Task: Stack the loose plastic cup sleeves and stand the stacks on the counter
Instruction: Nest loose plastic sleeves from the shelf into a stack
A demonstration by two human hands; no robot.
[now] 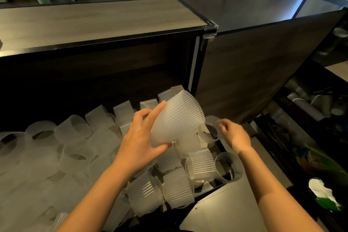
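Note:
My left hand (pixel 139 137) grips a nested stack of ribbed translucent cup sleeves (pixel 177 118), tilted with its wide end up and to the right. My right hand (pixel 232 133) pinches a single loose sleeve (pixel 211 124) just right of the stack's lower end; it is blurred. Below both hands lies a heap of loose sleeves (pixel 75 149) in a dark low compartment. The wooden counter (pixel 94 19) runs above and behind it.
An open dark cabinet door (pixel 254 73) stands to the right of the heap. Further right, a shelf holds cups and clutter (pixel 310 103), and a bin with green and white rubbish (pixel 325 194) sits low right. A grey flap (pixel 226 207) lies at the near right.

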